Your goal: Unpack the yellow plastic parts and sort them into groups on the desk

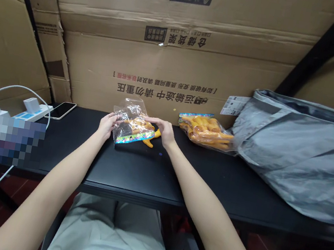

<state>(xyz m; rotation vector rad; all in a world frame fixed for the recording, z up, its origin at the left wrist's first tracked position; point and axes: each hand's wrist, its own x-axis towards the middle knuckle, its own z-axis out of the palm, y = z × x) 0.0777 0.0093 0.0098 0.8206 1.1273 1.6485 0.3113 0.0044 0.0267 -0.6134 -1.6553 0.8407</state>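
A clear plastic bag (131,110) with a bright patterned strip along its near edge lies on the black tabletop, orange pieces (140,127) showing through it. My left hand (108,125) pinches the bag's left side. On the other side, my right hand (163,131) has its index finger stretched out across the bag's upper right; its lower fingers are partly hidden. An orange curved piece (148,142) pokes out from beside or under the bag near my right hand. I cannot tell what kind of thing the orange pieces are.
To the right lies another clear bag of orange pieces (204,131), against a large grey fabric bag (298,152). A power strip (31,113) with chargers and a white cable, and a phone (61,110), lie at left. Cardboard (164,64) walls the back.
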